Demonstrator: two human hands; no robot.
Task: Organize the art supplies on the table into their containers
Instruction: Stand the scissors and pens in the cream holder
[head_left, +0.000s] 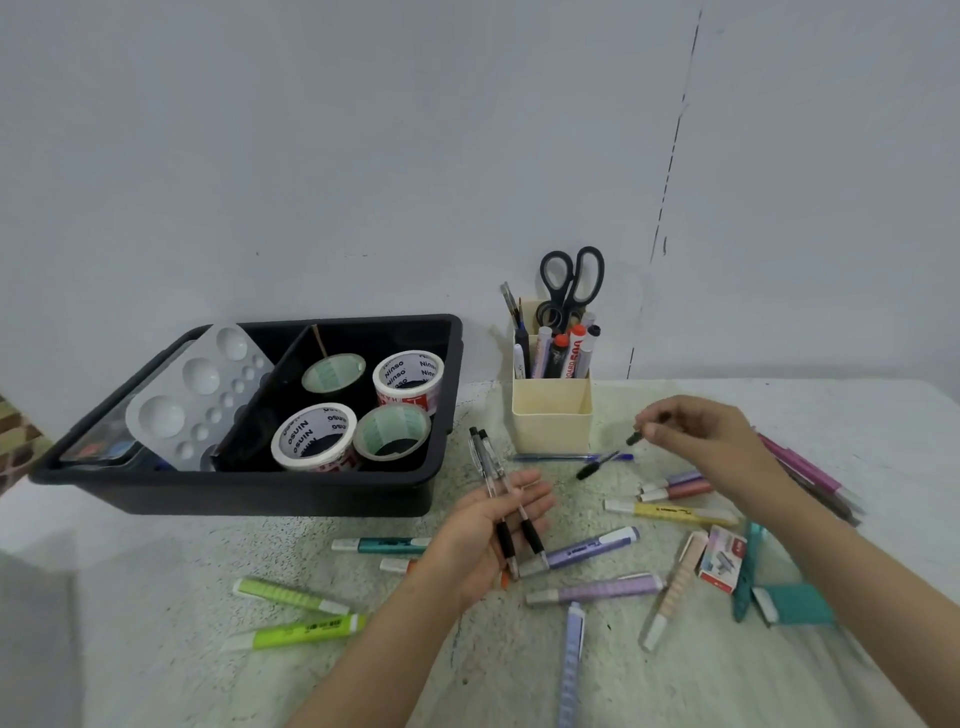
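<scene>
My left hand (485, 540) lies palm up over the table and holds two clear pens with black grips (493, 483). To the right, my right hand (698, 441) pinches the top end of a thin black pen (605, 463), which hangs tilted above a blue pen (566, 458). Just behind stands a cream pen holder (550, 415) with scissors (570, 283) and markers inside. Several highlighters lie loose on the table: green ones (291, 596), purple ones (597, 590), a yellow one (670, 512), a teal one (382, 544).
A black bin (244, 491) at the left holds tape rolls (314, 436) and a white paint palette (200, 392). A small staple box (722, 558), a teal item (795, 603) and pink pens (802, 465) lie at the right. The wall is close behind.
</scene>
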